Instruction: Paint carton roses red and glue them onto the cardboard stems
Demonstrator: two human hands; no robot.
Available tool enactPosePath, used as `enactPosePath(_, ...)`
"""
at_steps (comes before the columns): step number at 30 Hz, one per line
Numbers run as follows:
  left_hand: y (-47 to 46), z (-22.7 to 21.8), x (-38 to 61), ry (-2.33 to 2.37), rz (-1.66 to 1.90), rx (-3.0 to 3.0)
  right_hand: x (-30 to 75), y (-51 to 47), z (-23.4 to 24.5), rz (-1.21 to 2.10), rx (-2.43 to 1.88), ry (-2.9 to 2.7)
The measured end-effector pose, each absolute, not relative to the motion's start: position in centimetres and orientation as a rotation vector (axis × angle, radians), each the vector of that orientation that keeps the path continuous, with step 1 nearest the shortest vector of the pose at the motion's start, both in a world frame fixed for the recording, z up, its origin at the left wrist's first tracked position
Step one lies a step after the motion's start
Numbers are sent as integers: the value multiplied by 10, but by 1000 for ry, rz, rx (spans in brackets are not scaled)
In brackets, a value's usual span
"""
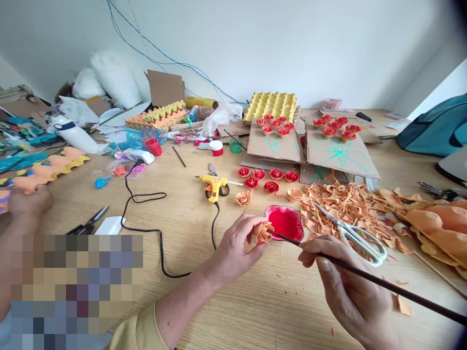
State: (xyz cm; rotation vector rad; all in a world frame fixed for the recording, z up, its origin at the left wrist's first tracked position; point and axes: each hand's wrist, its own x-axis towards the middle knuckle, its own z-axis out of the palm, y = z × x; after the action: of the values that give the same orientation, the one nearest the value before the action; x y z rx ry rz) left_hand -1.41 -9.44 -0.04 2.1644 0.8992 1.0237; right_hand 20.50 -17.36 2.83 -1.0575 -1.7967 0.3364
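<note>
The plain orange flower (263, 232) sits pinched between the fingers and thumb of the left hand (233, 245), just beside the left edge of the red dish (302, 228); I cannot tell whether they touch. The right hand (350, 282) pinches the brush (381, 280), its tip at the petals. Squeezing too hard could crush or part those thin petals, and a jabbed tip might do the same. A knock from the left knuckles could slop the dish's red paint (282, 222) onto the wood. The cord (161, 243) seems to pass beneath the left forearm, so a pull there could drag the glue gun (215, 187) lying beyond that hand (whether it is hot, nothing shows).

As for containers, the dish ahead of the hands holds a shallow pool of that paint. Beyond the left hand stand a white-lidded red jar (216, 148), its contents hidden, a green glass (236, 145) with a thin stick leaning from it, and, farther left, a small red bucket (153, 147) whose inside is unclear.
</note>
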Motion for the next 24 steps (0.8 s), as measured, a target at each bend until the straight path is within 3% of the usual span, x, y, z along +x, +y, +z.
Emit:
enactPosePath(13,-98,0,-12,880,1017,2154,195,-168,45,144,-1050,-1963)
enactPosePath(24,-98,0,-11,887,1015,2145,201,-172,36,194,-933,-2073)
